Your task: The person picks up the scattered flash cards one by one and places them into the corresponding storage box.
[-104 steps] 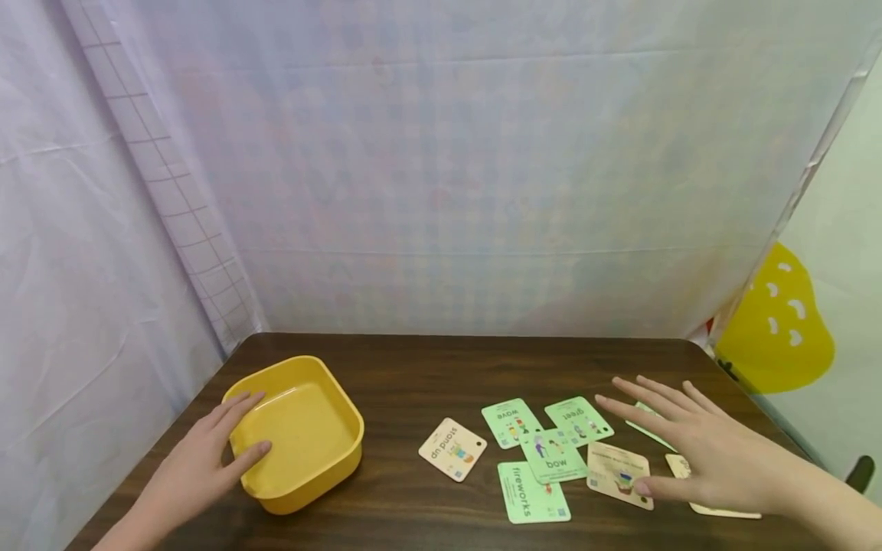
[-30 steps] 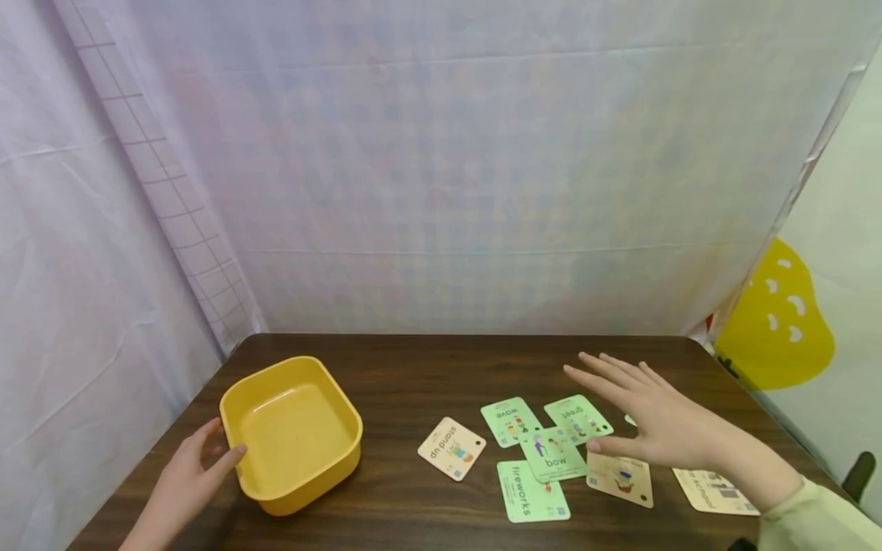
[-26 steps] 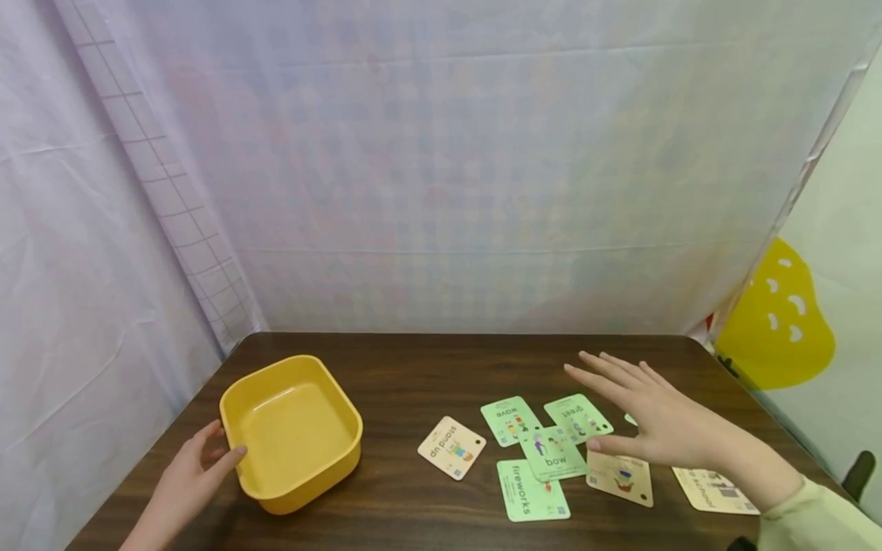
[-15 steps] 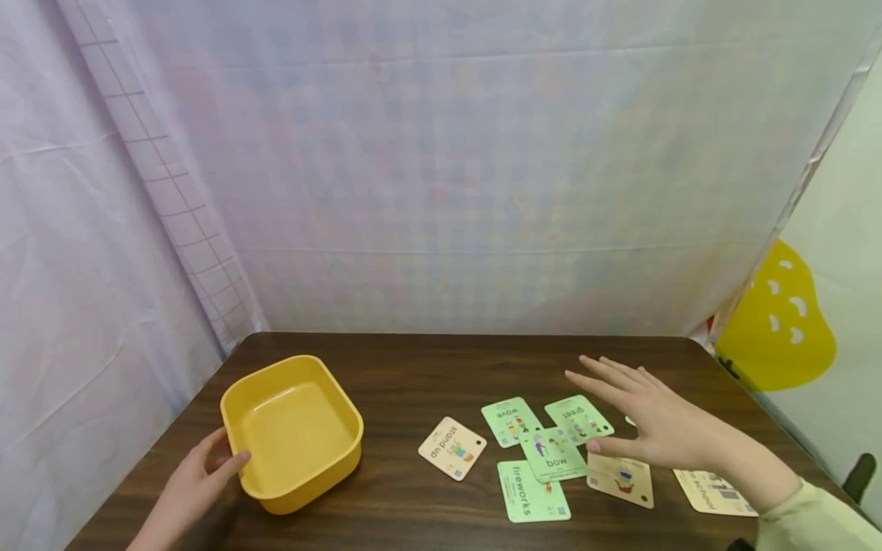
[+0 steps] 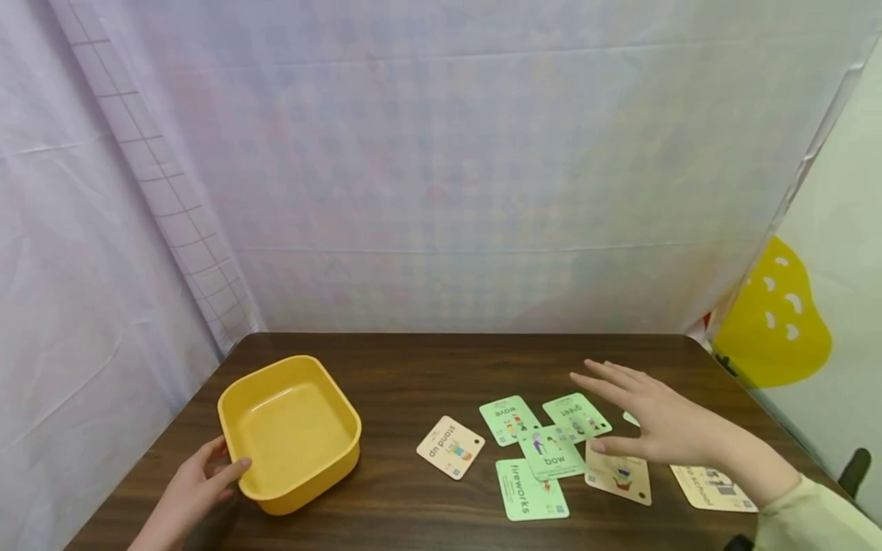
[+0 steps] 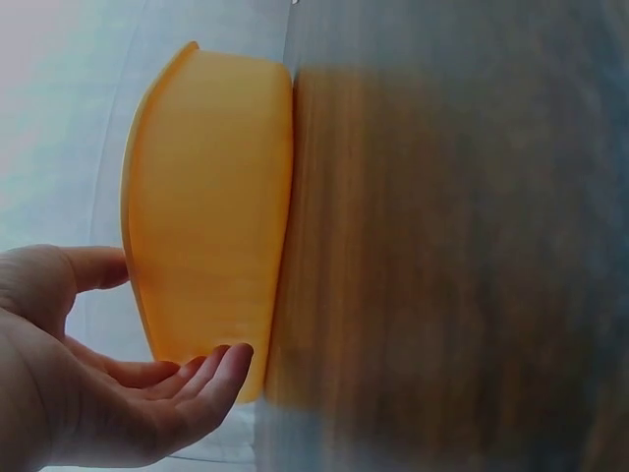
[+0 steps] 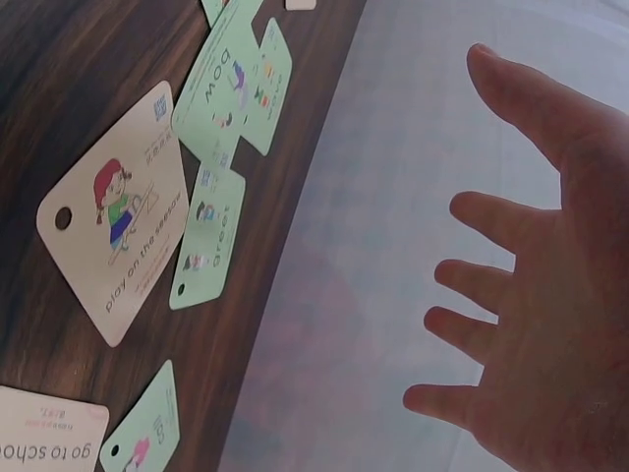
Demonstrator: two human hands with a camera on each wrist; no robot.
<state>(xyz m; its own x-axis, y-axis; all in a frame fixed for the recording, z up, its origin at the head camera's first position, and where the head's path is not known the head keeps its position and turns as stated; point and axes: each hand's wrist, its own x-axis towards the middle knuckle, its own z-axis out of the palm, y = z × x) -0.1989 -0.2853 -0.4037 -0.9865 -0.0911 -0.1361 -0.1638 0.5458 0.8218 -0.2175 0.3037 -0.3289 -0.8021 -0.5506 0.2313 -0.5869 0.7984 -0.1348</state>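
My left hand (image 5: 189, 486) holds the near-left corner of a yellow square box (image 5: 317, 482). In the left wrist view its thumb lies at the rim and the fingers curl against the outer wall. The right hand (image 5: 661, 421) hovers over picture word cards at the right, fingers spread and nothing in them. Beneath or close to it are the cream "play on the seesaw" card (image 7: 128, 216), the green "greet" card (image 5: 572, 413) and the "go to school" card (image 5: 710, 487). The hand partly hides another green card (image 7: 152, 428).
Left of the hand, the green "bow" card (image 5: 554, 457) overlaps the "wave" (image 5: 503, 417) and "fireworks" (image 5: 527, 493) cards. A cream "stand up" card (image 5: 451, 448) lies nearer the box. White curtains (image 5: 441, 191) hang behind the dark wooden table (image 5: 400, 367).
Since the oldest frame, the left fingers have gone from over the box's rim to outside its corner. The right hand has shifted left, uncovering more of the "go to school" card. The cards stay put.
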